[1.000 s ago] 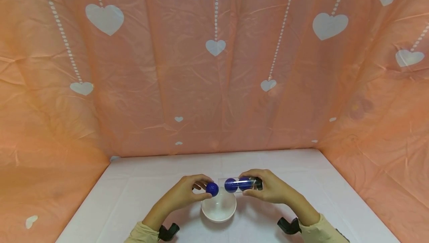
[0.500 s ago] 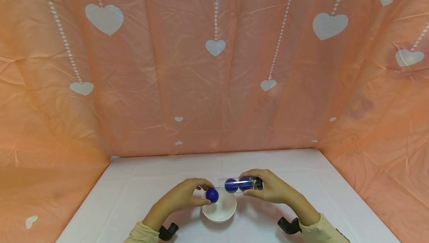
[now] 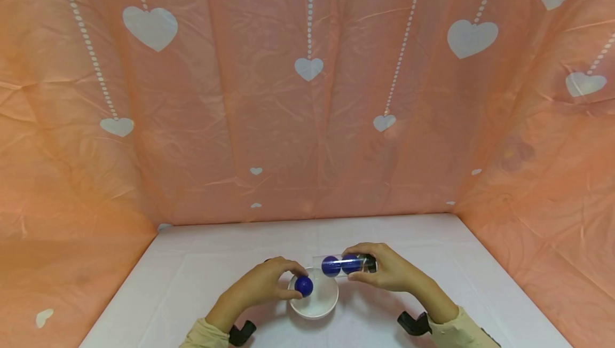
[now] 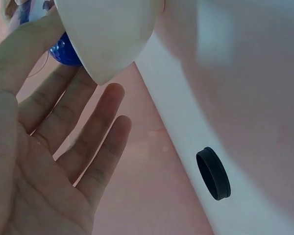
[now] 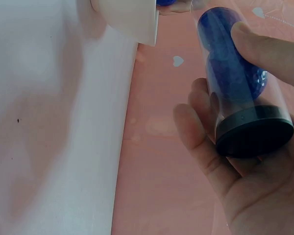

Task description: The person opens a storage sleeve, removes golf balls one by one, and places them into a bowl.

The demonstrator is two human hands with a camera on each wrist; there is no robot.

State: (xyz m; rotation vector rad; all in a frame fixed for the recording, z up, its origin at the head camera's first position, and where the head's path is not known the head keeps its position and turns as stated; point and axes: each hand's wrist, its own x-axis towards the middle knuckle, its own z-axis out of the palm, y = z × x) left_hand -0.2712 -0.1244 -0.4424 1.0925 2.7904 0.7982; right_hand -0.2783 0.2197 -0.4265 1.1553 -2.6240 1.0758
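In the head view my left hand point(image 3: 264, 286) pinches a blue golf ball point(image 3: 304, 286) between thumb and fingers, over the left side of a white bowl point(image 3: 324, 311). The left wrist view shows that ball point(image 4: 66, 53) partly hidden behind the bowl, the other fingers spread beside it. My right hand point(image 3: 390, 269) grips a clear plastic tube point(image 3: 340, 266), lying level with its uncapped end over the bowl's far right side. Two more blue golf balls point(image 3: 331, 266) are inside the tube. A black cap point(image 5: 255, 138) closes its other end, near the right palm.
A loose black cap point(image 4: 214, 174) stands on the white table point(image 3: 216, 246), on the left hand's side. Behind and beside the table hangs an orange sheet point(image 3: 274, 140) printed with white hearts. Black wrist mounts point(image 3: 414, 323) sit at both wrists.
My left hand has lowered the golf ball from beside the tube's mouth down toward the bowl. The right hand and tube have stayed in place.
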